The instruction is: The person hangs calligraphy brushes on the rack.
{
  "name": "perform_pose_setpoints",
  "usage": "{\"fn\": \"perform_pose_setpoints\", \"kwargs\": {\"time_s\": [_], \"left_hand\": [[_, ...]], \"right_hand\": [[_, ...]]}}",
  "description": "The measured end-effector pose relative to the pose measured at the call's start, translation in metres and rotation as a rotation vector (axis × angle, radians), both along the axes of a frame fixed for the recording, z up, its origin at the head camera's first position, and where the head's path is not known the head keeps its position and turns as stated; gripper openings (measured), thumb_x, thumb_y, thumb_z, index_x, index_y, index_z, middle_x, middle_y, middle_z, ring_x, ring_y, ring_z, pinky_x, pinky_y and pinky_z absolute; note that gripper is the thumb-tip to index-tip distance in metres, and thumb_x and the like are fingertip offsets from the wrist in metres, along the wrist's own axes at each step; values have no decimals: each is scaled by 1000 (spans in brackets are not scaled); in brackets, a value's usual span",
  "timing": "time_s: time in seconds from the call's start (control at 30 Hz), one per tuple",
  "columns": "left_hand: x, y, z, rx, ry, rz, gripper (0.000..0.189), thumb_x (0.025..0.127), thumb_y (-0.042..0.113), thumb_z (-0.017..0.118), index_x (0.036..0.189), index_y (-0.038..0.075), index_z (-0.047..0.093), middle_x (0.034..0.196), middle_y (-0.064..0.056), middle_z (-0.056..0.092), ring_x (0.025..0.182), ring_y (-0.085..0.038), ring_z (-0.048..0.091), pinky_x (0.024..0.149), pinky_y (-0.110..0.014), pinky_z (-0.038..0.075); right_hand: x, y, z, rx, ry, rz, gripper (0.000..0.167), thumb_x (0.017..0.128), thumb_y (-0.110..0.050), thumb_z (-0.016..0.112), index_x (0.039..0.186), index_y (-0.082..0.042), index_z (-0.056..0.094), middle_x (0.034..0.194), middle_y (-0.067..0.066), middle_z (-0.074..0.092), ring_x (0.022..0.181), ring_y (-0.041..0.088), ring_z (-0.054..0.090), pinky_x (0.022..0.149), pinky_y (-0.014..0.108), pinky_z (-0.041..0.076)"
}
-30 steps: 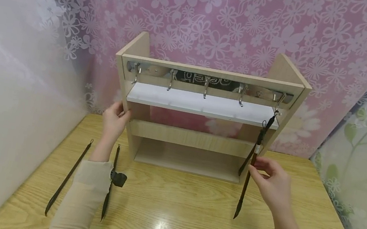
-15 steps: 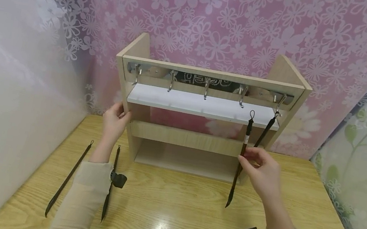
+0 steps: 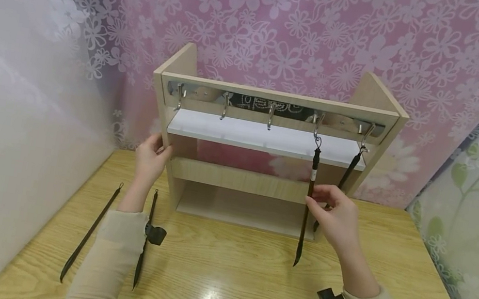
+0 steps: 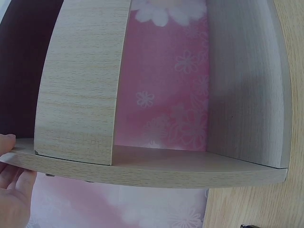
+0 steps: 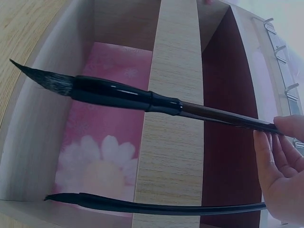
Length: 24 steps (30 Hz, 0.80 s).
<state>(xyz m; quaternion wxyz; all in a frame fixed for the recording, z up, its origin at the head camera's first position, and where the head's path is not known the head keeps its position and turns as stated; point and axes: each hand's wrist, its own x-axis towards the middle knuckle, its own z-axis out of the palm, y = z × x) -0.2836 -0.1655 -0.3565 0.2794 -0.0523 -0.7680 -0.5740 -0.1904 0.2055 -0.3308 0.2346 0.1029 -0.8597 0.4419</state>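
Observation:
My right hand [image 3: 336, 217] pinches the brown handle of a calligraphy brush [image 3: 304, 222] between thumb and fingers. This brush hangs tip down, its top loop right at the end of the second hook from the right [image 3: 318, 125]. In the right wrist view its dark pointed bristles [image 5: 47, 81] show at left. Beside it, a second calligraphy brush [image 3: 350, 168] hangs from the rightmost hook [image 3: 366, 135], partly behind the right hand. My left hand [image 3: 149, 160] grips the left side panel of the wooden shelf rack [image 3: 276, 94]; its thumb and fingers straddle the panel edge in the left wrist view.
Two more calligraphy brushes lie on the wood-grain table: one at far left [image 3: 89, 234], another [image 3: 138, 269] partly under the left sleeve. Several metal hooks line the rack's front rail, above a white shelf board [image 3: 242, 131]. A pink floral backdrop [image 3: 288, 21] stands behind.
The right hand has moved left with its brush, from near the rightmost hook to the second hook from the right. The left hand stays on the panel.

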Motion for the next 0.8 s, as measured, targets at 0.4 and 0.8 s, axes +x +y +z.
{"fn": "perform_pose_setpoints", "kwargs": {"time_s": [0.4,0.8], "left_hand": [[1,1,1,13,13,-10,32,80,-4,57,111,-10,54,107,-25,56,104,-32,53,87,-27,45],[3,1,2,4,-8,-7,33,81,-3,56,113,-8,53,109,-25,55,105,-29,52,87,-28,45]], "right_hand": [[-6,-1,0,37,-27,-15,19,79,-11,67,94,-1,61,85,10,62,71,0,54,56,14,43],[-15,-4,-2,-18,-60,18,19,79,-5,65,94,3,59,86,14,61,72,-1,54,59,10,47]]}}
